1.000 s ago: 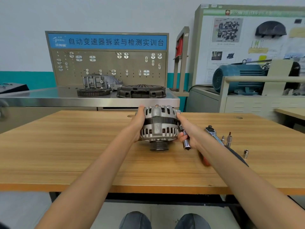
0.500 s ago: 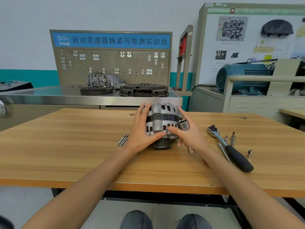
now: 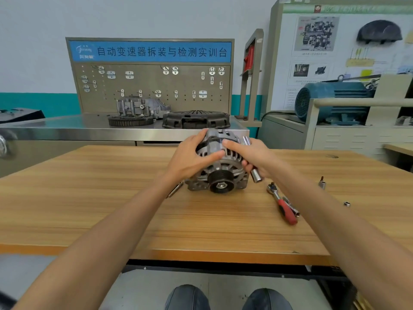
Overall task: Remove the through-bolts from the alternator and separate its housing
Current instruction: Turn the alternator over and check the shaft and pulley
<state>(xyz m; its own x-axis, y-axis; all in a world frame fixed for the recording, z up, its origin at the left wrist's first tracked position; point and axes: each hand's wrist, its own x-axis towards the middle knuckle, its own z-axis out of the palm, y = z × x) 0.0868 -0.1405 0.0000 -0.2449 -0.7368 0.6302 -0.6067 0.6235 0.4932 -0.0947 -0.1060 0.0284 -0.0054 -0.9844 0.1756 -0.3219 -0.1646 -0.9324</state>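
Two bare hands hold one silver, ribbed metal alternator point(image 3: 220, 166) with a black grooved pulley facing the camera. It rests near the middle of a light brown wooden surface point(image 3: 111, 198), well back from the front edge. The left hand point(image 3: 192, 159) lies over the alternator's left side, fingers curled around the housing and thumb pressed across its front. The right hand point(image 3: 254, 157) touches the right side with its forefinger stretched over the top, while its other fingers grip one long chrome socket extension point(image 3: 251, 162). Thin silver through-bolts point(image 3: 175, 189) lie just left of the alternator; their count is unclear. To the right lie one ratchet wrench with a red handle point(image 3: 282, 202), then two small chrome sockets point(image 3: 321, 183), apart, nearer the right edge. Bare wood stretches wide to the left and front.
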